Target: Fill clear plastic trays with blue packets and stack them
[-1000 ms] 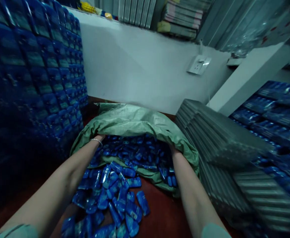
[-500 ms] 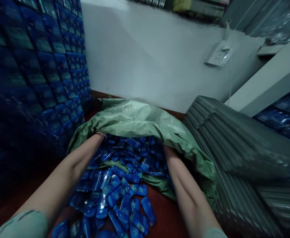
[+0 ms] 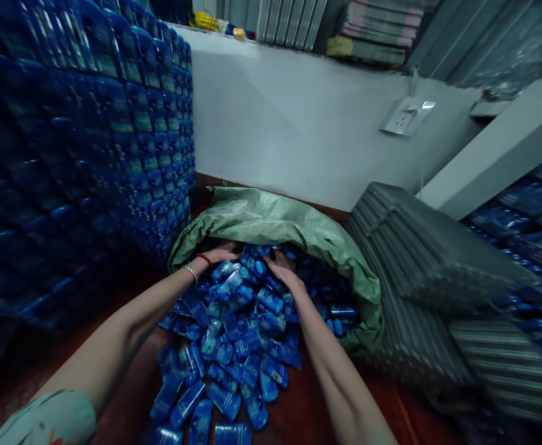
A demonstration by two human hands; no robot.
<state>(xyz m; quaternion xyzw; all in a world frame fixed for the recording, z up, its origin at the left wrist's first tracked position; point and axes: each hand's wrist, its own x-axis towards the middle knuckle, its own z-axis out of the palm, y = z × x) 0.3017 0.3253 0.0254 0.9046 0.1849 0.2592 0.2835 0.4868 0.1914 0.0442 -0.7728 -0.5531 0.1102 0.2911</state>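
A green woven sack (image 3: 275, 216) lies on its side with its mouth facing me. Many small blue glossy packets (image 3: 271, 301) spill from it onto the red floor. Just inside the mouth, my left hand (image 3: 224, 252) rests against the packets at the left, fingers stretched inward and partly hidden. My right hand (image 3: 282, 264) reaches in from the other side, its fingers extended among the packets and their tips covered. A heap of packets lies between the two hands. Neither hand is seen closed around a single packet.
Tall stacked blue packs (image 3: 145, 142) rise at the left. Grey ribbed panels (image 3: 428, 247) are piled right of the sack. Behind stands a white wall (image 3: 289, 123) with a power socket (image 3: 405, 117). A pale slanted beam (image 3: 497, 145) crosses the right side.
Both hands, earlier hidden deep inside the sack, have come back toward its mouth and closer together. More packets are now heaped at the opening. The view has shifted.
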